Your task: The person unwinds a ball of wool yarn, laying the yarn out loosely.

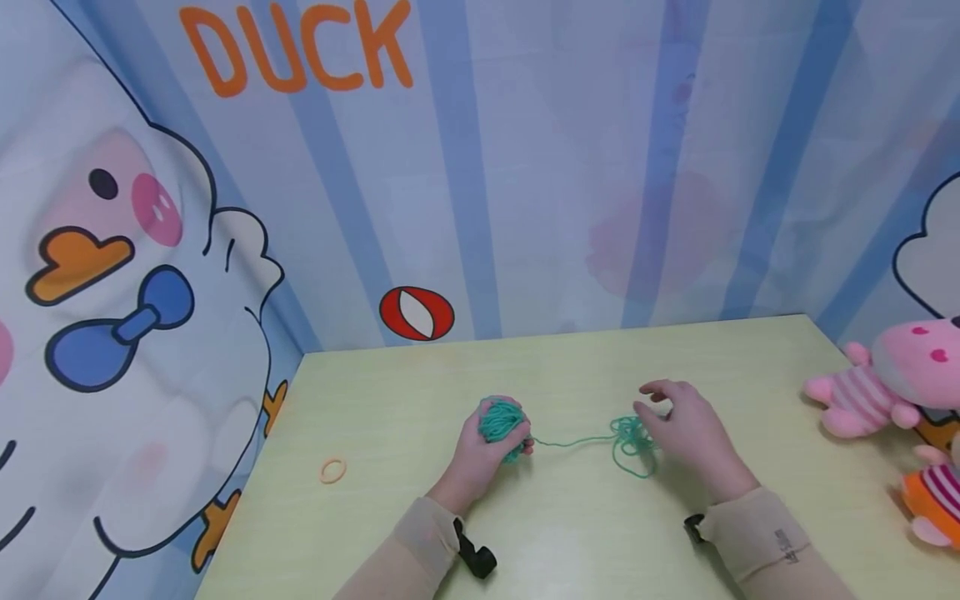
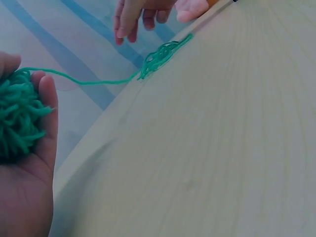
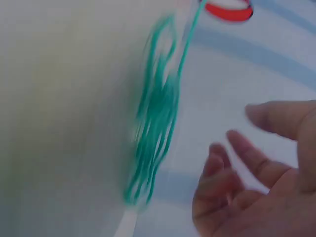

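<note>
My left hand (image 1: 480, 454) grips a ball of green yarn (image 1: 501, 419), fingers and thumb curled round it. In the left wrist view the yarn ball (image 2: 19, 116) lies in the palm. One strand runs from it to a loose heap of green yarn (image 1: 632, 437) on the table, also seen, blurred, as looped yarn (image 3: 157, 108) in the right wrist view. My right hand (image 1: 693, 429) hovers beside and just above the heap. Its fingers (image 3: 261, 163) are loosely bent and apart, with nothing between them.
A small orange ring (image 1: 333, 471) lies on the pale table (image 1: 390, 392) to the left. At the right edge sit a pink plush toy (image 1: 862, 400) and another plush in orange and stripes (image 1: 933, 496). A printed duck backdrop (image 1: 540, 167) stands behind the table.
</note>
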`<state>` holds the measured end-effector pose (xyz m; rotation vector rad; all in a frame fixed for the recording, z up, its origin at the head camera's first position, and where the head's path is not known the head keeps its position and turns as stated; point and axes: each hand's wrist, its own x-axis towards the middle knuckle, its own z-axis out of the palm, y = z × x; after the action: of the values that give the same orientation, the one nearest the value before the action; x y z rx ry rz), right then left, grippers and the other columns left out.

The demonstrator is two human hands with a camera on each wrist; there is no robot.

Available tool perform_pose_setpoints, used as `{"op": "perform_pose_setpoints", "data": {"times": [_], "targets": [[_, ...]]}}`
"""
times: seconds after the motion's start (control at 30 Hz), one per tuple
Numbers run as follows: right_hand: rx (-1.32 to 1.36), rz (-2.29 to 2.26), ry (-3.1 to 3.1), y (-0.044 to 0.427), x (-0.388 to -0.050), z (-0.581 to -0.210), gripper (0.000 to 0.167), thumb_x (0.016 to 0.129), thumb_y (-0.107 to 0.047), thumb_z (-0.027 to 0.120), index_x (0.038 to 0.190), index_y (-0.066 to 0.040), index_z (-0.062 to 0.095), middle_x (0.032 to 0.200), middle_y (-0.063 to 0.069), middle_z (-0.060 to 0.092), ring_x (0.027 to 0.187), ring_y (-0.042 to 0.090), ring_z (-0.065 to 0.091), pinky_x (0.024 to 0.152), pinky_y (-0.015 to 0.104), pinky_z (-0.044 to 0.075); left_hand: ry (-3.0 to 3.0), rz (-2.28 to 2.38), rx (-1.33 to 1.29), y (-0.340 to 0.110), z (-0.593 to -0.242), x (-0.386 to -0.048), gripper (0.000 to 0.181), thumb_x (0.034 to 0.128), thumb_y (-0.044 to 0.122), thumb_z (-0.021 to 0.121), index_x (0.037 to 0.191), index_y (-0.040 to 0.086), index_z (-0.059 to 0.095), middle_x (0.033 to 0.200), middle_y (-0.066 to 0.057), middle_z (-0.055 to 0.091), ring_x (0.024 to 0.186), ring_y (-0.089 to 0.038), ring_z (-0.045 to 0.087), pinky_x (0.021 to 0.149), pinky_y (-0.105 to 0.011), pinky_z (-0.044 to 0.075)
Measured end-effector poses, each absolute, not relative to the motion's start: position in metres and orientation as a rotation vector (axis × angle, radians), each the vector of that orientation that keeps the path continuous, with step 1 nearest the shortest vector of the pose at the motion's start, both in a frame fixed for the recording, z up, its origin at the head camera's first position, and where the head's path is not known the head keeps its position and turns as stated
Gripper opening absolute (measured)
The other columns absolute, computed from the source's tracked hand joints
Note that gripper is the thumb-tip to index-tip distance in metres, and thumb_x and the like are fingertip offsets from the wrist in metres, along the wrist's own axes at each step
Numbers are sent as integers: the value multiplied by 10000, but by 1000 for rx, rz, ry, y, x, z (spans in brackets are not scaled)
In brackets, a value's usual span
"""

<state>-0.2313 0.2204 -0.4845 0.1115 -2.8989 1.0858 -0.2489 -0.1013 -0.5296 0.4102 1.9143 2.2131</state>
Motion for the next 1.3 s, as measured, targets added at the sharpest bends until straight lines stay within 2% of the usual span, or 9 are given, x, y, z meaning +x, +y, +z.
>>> {"op": "perform_pose_setpoints", "data": {"times": [0.13, 0.27, 0.37, 0.47, 0.6, 0.73, 1.0, 1.13, 1.3], "targets": [[360, 1266, -2845, 182, -223, -482, 458, 1092, -326, 703, 1480, -86, 667, 1442, 164, 696, 992, 186, 674, 781, 321, 564, 1872, 2209, 438, -101, -529, -248, 459, 1049, 167, 771, 1388, -1, 511, 1140, -43, 717, 915, -173, 779, 886, -331, 689], [539, 1400, -2897, 152, -214, -485, 528, 1105, -388, 674, 1543, -97, 623, 1510, 126, 689, 1020, 124, 713, 751, 260, 573, 1870, 2173, 459, -100, -527, -247, 519, 1044, 196, 780, 1409, -37, 494, 1197, -56, 737, 933, -159, 792, 911, -328, 686], [613, 1403, -2916, 138, -209, -488, 510, 1118, -378, 653, 1524, -70, 639, 1441, 128, 736, 973, 93, 724, 739, 243, 575, 1895, 2146, 458, -101, -526, -246, 510, 1047, 203, 779, 1413, -26, 508, 1216, -65, 742, 937, -157, 797, 916, -318, 682], [595, 1352, -2915, 131, -206, -489, 400, 1112, -337, 666, 1415, -84, 731, 1269, 93, 805, 848, 63, 688, 683, 234, 555, 1910, 2134, 455, -101, -525, -245, 452, 1046, 188, 778, 1386, 10, 540, 1220, -82, 749, 939, -164, 798, 916, -320, 680], [518, 1328, -2914, 129, -205, -488, 241, 1089, -278, 705, 1234, -127, 823, 1104, 8, 825, 764, 68, 641, 646, 241, 531, 1913, 2134, 459, -102, -525, -245, 395, 1042, 173, 780, 1349, 51, 564, 1222, -94, 757, 928, -174, 793, 919, -324, 679], [464, 1354, -2935, 132, -207, -486, 188, 1089, -268, 708, 1156, -153, 841, 1036, -26, 811, 806, 91, 638, 673, 254, 530, 1932, 2132, 465, -103, -527, -246, 417, 1040, 173, 782, 1364, 34, 558, 1235, -100, 765, 926, -187, 782, 914, -315, 677], [296, 1395, -2863, 161, -213, -469, 234, 1106, -280, 676, 1216, -117, 803, 1040, 60, 798, 866, 152, 650, 682, 272, 539, 2083, 2059, 483, -105, -531, -249, 490, 1043, 227, 789, 1424, 26, 556, 1164, -18, 761, 867, -144, 724, 859, -243, 630], [283, 1365, -2798, 182, -216, -462, 270, 1109, -289, 675, 1245, -88, 793, 1061, 93, 806, 868, 150, 658, 711, 265, 540, 2067, 2077, 478, -105, -530, -249, 453, 1047, 182, 775, 1430, 68, 561, 1033, 8, 724, 836, -141, 722, 848, -263, 634], [211, 1314, -2776, 203, -219, -458, 347, 1122, -343, 651, 1294, -67, 773, 1150, 133, 809, 894, 163, 651, 697, 272, 534, 1954, 2133, 498, -106, -529, -248, 445, 1058, 148, 748, 1421, 50, 510, 988, -10, 744, 872, -159, 749, 881, -308, 674]]}}
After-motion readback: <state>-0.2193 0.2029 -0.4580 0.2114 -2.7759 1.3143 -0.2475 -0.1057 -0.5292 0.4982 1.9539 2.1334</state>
